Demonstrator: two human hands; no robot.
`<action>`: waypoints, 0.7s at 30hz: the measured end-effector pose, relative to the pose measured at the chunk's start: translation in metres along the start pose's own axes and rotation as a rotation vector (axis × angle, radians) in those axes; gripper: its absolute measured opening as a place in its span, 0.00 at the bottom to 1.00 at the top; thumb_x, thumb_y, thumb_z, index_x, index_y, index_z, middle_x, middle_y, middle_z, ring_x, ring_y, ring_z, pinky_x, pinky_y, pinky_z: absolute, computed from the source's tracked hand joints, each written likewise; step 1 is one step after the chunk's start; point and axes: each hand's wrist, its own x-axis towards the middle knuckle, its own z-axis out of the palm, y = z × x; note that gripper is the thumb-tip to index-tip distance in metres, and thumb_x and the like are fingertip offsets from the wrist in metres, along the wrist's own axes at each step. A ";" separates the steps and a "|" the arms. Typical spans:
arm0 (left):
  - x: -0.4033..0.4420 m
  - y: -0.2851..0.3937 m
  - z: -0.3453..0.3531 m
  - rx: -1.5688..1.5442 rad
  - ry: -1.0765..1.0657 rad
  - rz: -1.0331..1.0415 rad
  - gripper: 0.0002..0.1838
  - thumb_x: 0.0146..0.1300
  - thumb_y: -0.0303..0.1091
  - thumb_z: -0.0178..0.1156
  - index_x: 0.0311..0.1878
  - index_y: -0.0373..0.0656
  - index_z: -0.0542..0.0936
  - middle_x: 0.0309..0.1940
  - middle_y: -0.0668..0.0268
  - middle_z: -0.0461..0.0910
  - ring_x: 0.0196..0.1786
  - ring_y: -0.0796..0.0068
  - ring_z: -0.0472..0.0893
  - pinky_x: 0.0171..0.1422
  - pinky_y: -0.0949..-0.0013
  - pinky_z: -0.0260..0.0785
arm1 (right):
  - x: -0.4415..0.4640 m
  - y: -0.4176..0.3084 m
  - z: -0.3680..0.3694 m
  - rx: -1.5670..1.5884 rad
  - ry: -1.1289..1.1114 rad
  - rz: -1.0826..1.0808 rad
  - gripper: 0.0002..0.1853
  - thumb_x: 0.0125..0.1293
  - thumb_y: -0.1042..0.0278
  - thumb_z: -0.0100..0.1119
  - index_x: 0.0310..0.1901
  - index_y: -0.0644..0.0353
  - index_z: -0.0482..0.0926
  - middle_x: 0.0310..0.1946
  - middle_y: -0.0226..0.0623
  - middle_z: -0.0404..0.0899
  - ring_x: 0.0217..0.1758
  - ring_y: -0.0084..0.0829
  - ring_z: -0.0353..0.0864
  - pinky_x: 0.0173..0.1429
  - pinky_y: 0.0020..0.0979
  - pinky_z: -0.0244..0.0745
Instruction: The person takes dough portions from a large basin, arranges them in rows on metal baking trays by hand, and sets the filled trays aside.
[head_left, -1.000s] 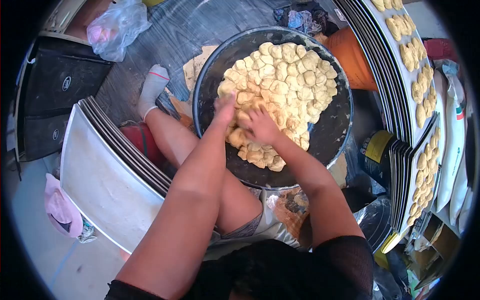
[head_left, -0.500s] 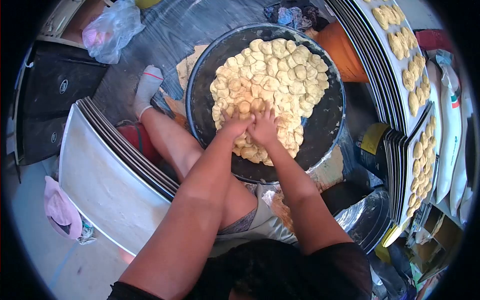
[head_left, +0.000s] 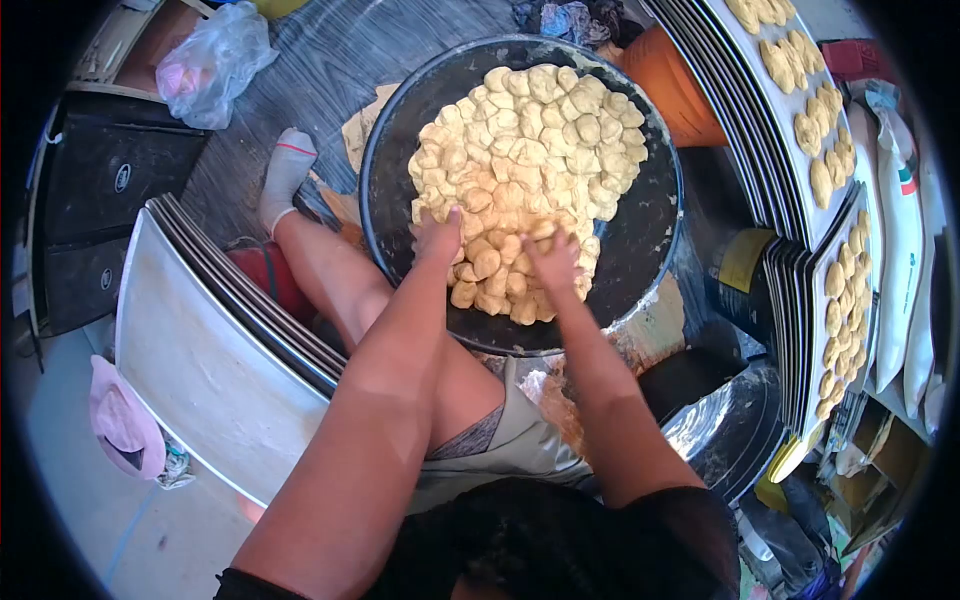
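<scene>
A large pile of pale yellow dough pieces (head_left: 545,135) lies in a wide black basin (head_left: 648,255) in front of me. The pieces press against one another. My left hand (head_left: 437,240) rests at the near left side of the pile, thumb held apart from the fingers, touching the dough. On the near right side, my right hand (head_left: 556,264) has its fingers spread over the pieces. Between the two hands sits a cluster of looser, rounder dough pieces (head_left: 487,263). Neither hand appears to grip a piece, though some fingertips are hidden against the dough.
Stacked metal trays (head_left: 230,350) stand at my left. On the right, more trays (head_left: 790,110) carry shaped dough pieces. An orange bucket (head_left: 675,85) stands beyond the basin, and a plastic bag (head_left: 218,65) lies at the upper left. White sacks (head_left: 893,250) line the right.
My hands were together at the middle of the pile; now they are apart, left hand to the left, right hand to the right and nearer me. Looser pieces show between them.
</scene>
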 end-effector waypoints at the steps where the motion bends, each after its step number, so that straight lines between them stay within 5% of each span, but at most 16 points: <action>1: 0.016 -0.011 0.015 -0.093 -0.023 -0.071 0.45 0.66 0.68 0.52 0.79 0.51 0.56 0.78 0.43 0.50 0.78 0.41 0.55 0.76 0.46 0.57 | -0.027 -0.013 -0.001 0.048 -0.023 -0.066 0.47 0.62 0.25 0.53 0.76 0.45 0.59 0.76 0.63 0.47 0.80 0.61 0.46 0.74 0.74 0.40; 5: 0.014 -0.010 0.007 0.347 -0.280 0.038 0.45 0.67 0.72 0.45 0.77 0.48 0.61 0.77 0.48 0.55 0.76 0.48 0.63 0.74 0.53 0.63 | -0.087 -0.032 -0.037 -0.087 -0.315 -0.472 0.42 0.61 0.38 0.63 0.73 0.50 0.65 0.68 0.55 0.62 0.72 0.58 0.61 0.73 0.55 0.60; 6: 0.007 -0.004 -0.013 0.100 -0.494 -0.008 0.43 0.68 0.70 0.46 0.71 0.43 0.70 0.76 0.46 0.57 0.73 0.48 0.67 0.71 0.54 0.66 | -0.082 -0.040 -0.050 -0.090 -0.347 -0.482 0.41 0.61 0.38 0.63 0.71 0.50 0.66 0.66 0.53 0.64 0.70 0.56 0.64 0.73 0.55 0.60; 8: 0.007 -0.003 -0.018 0.148 -0.366 0.050 0.40 0.68 0.68 0.48 0.67 0.41 0.73 0.75 0.45 0.60 0.72 0.49 0.68 0.70 0.53 0.65 | -0.052 -0.060 -0.067 -0.096 -0.420 -0.505 0.38 0.62 0.38 0.63 0.68 0.51 0.70 0.63 0.49 0.68 0.66 0.52 0.68 0.73 0.54 0.60; 12: 0.010 -0.005 -0.007 0.184 0.053 0.156 0.37 0.70 0.64 0.48 0.68 0.43 0.72 0.74 0.50 0.62 0.70 0.43 0.69 0.71 0.54 0.65 | 0.017 -0.101 -0.016 -0.219 0.116 -0.805 0.35 0.65 0.42 0.60 0.68 0.53 0.69 0.69 0.44 0.66 0.75 0.48 0.60 0.76 0.56 0.52; 15: 0.031 -0.014 0.005 -0.183 0.089 0.114 0.37 0.71 0.64 0.44 0.69 0.43 0.71 0.75 0.48 0.58 0.71 0.44 0.67 0.72 0.54 0.64 | 0.014 -0.102 0.035 -0.360 0.356 -0.837 0.34 0.65 0.45 0.59 0.68 0.57 0.69 0.72 0.44 0.63 0.77 0.47 0.58 0.75 0.53 0.53; 19: 0.074 -0.044 0.054 -0.177 -0.357 0.246 0.39 0.69 0.65 0.48 0.70 0.41 0.70 0.65 0.46 0.71 0.64 0.50 0.75 0.65 0.55 0.69 | -0.028 -0.085 0.004 -0.245 -0.146 -0.838 0.34 0.59 0.54 0.64 0.65 0.60 0.70 0.66 0.45 0.70 0.67 0.47 0.70 0.69 0.54 0.61; 21: 0.033 -0.019 0.023 -0.066 -0.540 0.279 0.41 0.68 0.65 0.51 0.70 0.38 0.70 0.58 0.47 0.77 0.58 0.53 0.79 0.61 0.55 0.71 | -0.036 -0.051 -0.015 -0.263 -0.212 -0.974 0.32 0.55 0.58 0.67 0.62 0.59 0.74 0.57 0.45 0.74 0.60 0.46 0.75 0.64 0.52 0.66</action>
